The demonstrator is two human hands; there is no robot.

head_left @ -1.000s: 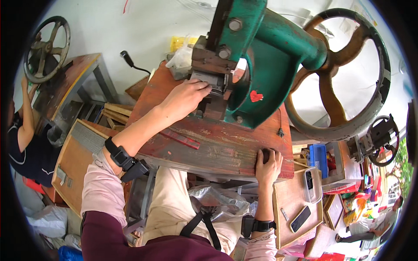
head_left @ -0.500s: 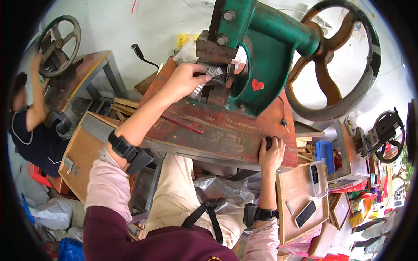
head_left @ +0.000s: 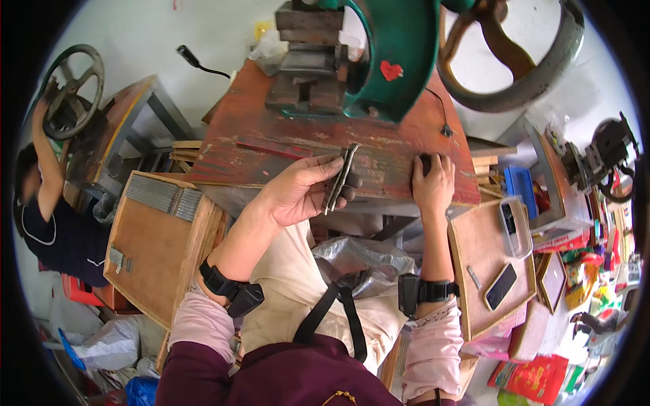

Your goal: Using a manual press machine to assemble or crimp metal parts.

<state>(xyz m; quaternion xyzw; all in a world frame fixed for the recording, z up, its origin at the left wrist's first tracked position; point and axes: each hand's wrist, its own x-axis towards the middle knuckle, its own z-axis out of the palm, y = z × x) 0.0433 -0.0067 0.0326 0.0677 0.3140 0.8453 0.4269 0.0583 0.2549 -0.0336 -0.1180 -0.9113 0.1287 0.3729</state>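
Observation:
My left hand (head_left: 305,189) is raised in front of the table's near edge, its thumb and darkened fingers closed on a thin, dark grey metal strip (head_left: 340,179), held nearly upright and seen edge-on. Its exact kind does not show. My right hand (head_left: 434,184) rests at the near right edge of the worn red table (head_left: 379,152), fingers curled down around a dark patch; what it grips there, if anything, I cannot make out. Beyond both hands stands a green hand press (head_left: 399,40) with a heavy steel block (head_left: 308,78) at its base.
A wooden tray (head_left: 152,254) with rows of grey metal strips (head_left: 162,196) lies to the left. On the right, another wooden tray (head_left: 474,304) carries a phone (head_left: 500,287) and a clear plastic box (head_left: 517,233). A co-worker (head_left: 57,223) handles a wheel (head_left: 74,91) at far left.
My left hand has drawn back from the press toward me, bringing the metal strip with it. My right hand keeps its place at the table edge. The view has tilted downward.

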